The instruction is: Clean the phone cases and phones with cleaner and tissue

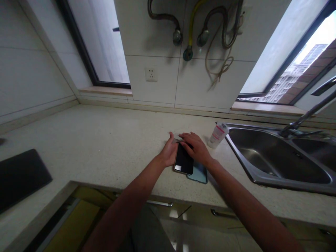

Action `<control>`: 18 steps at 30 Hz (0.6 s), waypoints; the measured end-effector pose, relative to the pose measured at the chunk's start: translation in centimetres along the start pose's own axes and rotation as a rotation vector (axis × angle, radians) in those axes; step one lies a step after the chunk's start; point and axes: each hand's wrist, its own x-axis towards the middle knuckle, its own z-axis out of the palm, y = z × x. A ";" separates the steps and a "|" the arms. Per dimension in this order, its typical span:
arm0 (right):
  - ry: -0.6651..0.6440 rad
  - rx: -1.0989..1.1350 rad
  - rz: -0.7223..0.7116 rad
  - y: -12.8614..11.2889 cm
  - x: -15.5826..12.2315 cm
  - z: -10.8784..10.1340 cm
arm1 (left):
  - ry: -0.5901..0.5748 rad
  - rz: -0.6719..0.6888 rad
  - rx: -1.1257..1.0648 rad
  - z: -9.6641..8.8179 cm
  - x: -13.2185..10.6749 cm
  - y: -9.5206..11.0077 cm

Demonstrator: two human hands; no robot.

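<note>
My left hand [168,153] holds a black-screened phone [183,161] by its left edge, thumb pointing up and fingers partly hidden. Across the phone's upper end lies my right hand [194,146], its fingers bent toward the left one. A thin pale sheet [177,140] shows between the two hands at the top of the phone, under the right fingertips; its kind is too small to tell. Partly beneath the phone, on the counter, rests a light blue phone case [198,174]. Just right of my right hand stands a clear plastic cup [218,134] with pink markings.
A steel double sink [245,168] with a tap [295,126] is set into the pale counter [105,143] at right. At far left lies a dark flat panel [23,176]. Hoses [190,31] and a socket [151,74] are on the tiled wall. Drawer handles [160,203] line the front below.
</note>
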 end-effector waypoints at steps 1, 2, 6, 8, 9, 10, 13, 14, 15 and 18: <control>-0.025 -0.012 -0.046 -0.2 0.0 0.0 | 0.021 0.005 -0.010 0.1 0.0 0.0; -0.050 -0.010 -0.090 -0.4 0.1 0.0 | 0.045 0.010 -0.020 0.2 0.0 0.0; -0.081 0.035 -0.211 -1.3 0.6 -0.3 | 0.117 0.083 -0.068 0.7 0.0 0.1; -0.069 0.053 -0.243 -1.7 0.7 -0.5 | 0.130 0.110 -0.090 0.6 0.0 0.3; -0.073 0.064 -0.255 -1.9 0.7 -0.6 | 0.137 0.119 -0.096 0.4 0.0 0.4; -0.086 0.075 -0.264 -2.1 0.6 -0.7 | 0.144 0.128 -0.098 0.2 0.0 0.6; -0.172 0.112 -0.288 -2.6 0.3 -0.9 | 0.152 0.138 -0.061 -0.5 -0.1 1.3; -0.201 0.125 -0.294 -2.8 0.2 -0.9 | 0.151 0.138 -0.047 -0.7 -0.1 1.6; -0.221 0.140 -0.299 -3.1 0.1 -1.0 | 0.149 0.141 -0.044 -0.8 -0.1 1.8; -0.259 0.166 -0.307 -3.7 0.0 -1.0 | 0.149 0.164 -0.090 -0.7 0.0 2.2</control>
